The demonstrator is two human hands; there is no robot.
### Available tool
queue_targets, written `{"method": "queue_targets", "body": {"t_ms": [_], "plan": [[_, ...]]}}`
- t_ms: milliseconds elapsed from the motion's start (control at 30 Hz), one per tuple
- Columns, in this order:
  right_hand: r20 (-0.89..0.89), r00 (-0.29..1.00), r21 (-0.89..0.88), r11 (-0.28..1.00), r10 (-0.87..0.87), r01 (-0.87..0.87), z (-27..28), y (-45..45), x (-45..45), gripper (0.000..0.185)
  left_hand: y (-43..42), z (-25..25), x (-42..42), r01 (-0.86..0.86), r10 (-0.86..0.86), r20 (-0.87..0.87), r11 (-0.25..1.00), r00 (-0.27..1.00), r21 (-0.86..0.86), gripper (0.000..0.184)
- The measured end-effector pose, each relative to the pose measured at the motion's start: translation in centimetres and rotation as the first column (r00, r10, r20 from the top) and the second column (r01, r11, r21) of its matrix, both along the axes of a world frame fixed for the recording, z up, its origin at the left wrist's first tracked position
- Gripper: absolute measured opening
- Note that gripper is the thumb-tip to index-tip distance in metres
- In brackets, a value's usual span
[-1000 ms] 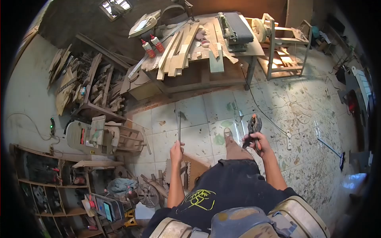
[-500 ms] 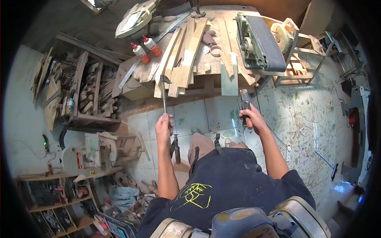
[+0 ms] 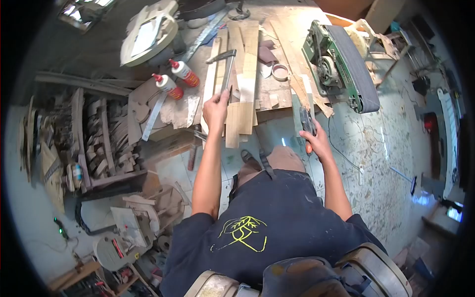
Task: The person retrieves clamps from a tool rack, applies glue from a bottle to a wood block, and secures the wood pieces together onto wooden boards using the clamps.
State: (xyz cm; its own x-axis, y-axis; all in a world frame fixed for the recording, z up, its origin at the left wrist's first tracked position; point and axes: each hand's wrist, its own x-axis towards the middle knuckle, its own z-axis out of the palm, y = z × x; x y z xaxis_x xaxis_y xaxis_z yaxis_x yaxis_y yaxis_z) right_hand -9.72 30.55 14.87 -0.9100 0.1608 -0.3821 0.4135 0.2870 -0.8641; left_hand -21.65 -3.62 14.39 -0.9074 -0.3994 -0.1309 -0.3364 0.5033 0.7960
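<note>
My left hand [image 3: 215, 110] is closed around the bar of an F-clamp [image 3: 231, 67]. The clamp's fixed jaw lies over the wooden strips [image 3: 241, 94] on the workbench, and its lower end with the screw handle [image 3: 192, 154] hangs below my wrist. My right hand [image 3: 317, 139] grips a dark tool with an orange handle end [image 3: 308, 124]; its exact kind I cannot make out. The tool's far end is in front of a narrow wood piece [image 3: 300, 90] at the bench's front edge.
Two red-and-white glue bottles [image 3: 168, 86] stand on the workbench [image 3: 271, 115], left of the strips. A tape roll [image 3: 280, 72] lies right of them. The green belt sander [image 3: 341, 64] occupies the bench's right side. Offcuts fill a wooden rack [image 3: 106, 133] at left.
Both hands have moved forward and up to the bench with their tools. The F-clamp's upper jaw has passed from the bench's front edge to over the strips. My view has shifted as I came closer.
</note>
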Motion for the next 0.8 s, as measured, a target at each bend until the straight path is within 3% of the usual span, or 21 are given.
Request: {"method": "queue_targets", "body": {"t_ms": [100, 167, 267, 367, 467, 533, 667, 800], "plan": [[-0.057, 0.998, 0.127, 0.992, -0.004, 0.011, -2.3, 0.8, -3.1, 0.09, -0.3, -2.9, -6.1, 0.049, -0.037, 0.081, 0.988, 0.996, -0.146, 0.053], [-0.124, 0.992, 0.199, 0.98, 0.001, 0.024, -3.9, 1.5, -6.0, 0.09, 0.3, -4.4, -8.8, 0.032, -0.028, 0.03, 0.986, 0.999, -0.163, 0.051], [-0.097, 0.995, 0.38, 0.925, 0.015, 0.023, -3.5, 1.4, -11.1, 0.09, 0.3, -7.7, -12.4, 0.061, -0.03, 0.181, 0.984, 0.983, -0.169, 0.051], [-0.287, 0.939, 0.621, 0.783, 0.191, 0.03, -7.9, 2.9, -16.6, 0.09, 1.6, -9.4, -13.9, 0.016, 0.006, 0.102, 0.977, 0.995, -0.214, 0.056], [-0.16, 0.962, 0.753, 0.658, 0.222, -0.027, -9.3, 3.0, -21.1, 0.09, 2.2, -9.3, -15.9, 0.089, -0.039, 0.247, 0.977, 0.968, -0.195, 0.058], [-0.112, 0.967, 0.789, 0.612, 0.23, -0.054, -11.1, 3.0, -23.4, 0.091, 2.3, -9.1, -16.9, 0.126, -0.078, 0.32, 0.983, 0.944, -0.132, 0.055], [-0.003, 0.973, 0.801, 0.584, 0.229, -0.135, -12.9, 2.8, -25.5, 0.091, 2.5, -9.5, -17.8, 0.153, -0.118, 0.283, 0.983, 0.952, -0.103, 0.053], [-0.101, 0.97, 0.822, 0.567, 0.223, -0.045, -12.9, 1.7, -24.8, 0.087, 1.8, -12.0, -17.7, 0.176, -0.149, 0.186, 0.974, 0.971, -0.14, 0.049]]}}
